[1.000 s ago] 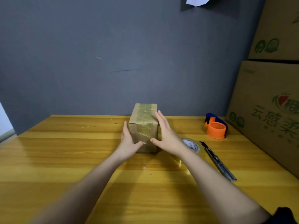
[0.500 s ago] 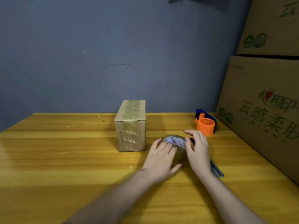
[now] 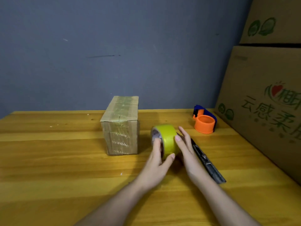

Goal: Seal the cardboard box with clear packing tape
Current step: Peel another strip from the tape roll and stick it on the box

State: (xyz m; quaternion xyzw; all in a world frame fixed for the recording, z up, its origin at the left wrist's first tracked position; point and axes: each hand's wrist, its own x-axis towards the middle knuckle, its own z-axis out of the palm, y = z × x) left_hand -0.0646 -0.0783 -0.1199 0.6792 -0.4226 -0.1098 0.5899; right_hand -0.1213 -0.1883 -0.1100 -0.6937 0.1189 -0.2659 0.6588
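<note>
A small cardboard box [image 3: 121, 126] stands on the wooden table [image 3: 48, 160], with strips of tape over its top and front. To its right a yellowish roll of packing tape [image 3: 167, 138] is up on its edge. My left hand [image 3: 158, 162] grips the roll, fingers over its open core and thumb on the outer band. My right hand [image 3: 187, 147] lies flat against the roll's right side with its fingers spread.
A black utility knife [image 3: 206, 162] lies on the table just right of my right hand. An orange and blue tape dispenser [image 3: 204, 122] sits further back. Large printed cartons [image 3: 263, 98] are stacked along the table's right edge. A grey wall rises behind.
Both hands left the box and went right to the tape roll. The roll, flat on the table before, now stands on its edge in my left hand.
</note>
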